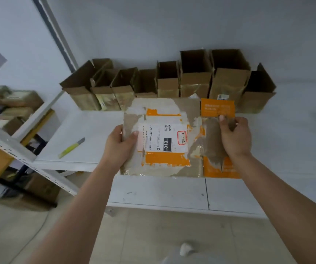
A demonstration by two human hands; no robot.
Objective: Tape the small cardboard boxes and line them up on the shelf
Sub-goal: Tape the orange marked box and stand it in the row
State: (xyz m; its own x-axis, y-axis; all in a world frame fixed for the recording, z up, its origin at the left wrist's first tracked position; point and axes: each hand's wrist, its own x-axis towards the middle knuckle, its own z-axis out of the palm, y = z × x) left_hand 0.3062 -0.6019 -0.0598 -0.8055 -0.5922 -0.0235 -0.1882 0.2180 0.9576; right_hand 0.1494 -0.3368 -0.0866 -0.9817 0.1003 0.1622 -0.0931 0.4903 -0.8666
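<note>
I hold a flattened cardboard box over the front of the white shelf. It is brown with orange print, torn paper and a white shipping label. My left hand grips its left edge, thumb on the label. My right hand pinches its brown right flap between the two orange panels. Several open-topped cardboard boxes stand in a row against the back wall, behind the held box.
A yellow-green utility knife lies on the shelf to the left. Further left, a metal rack holds taped parcels. The tiled floor lies below the shelf's front edge.
</note>
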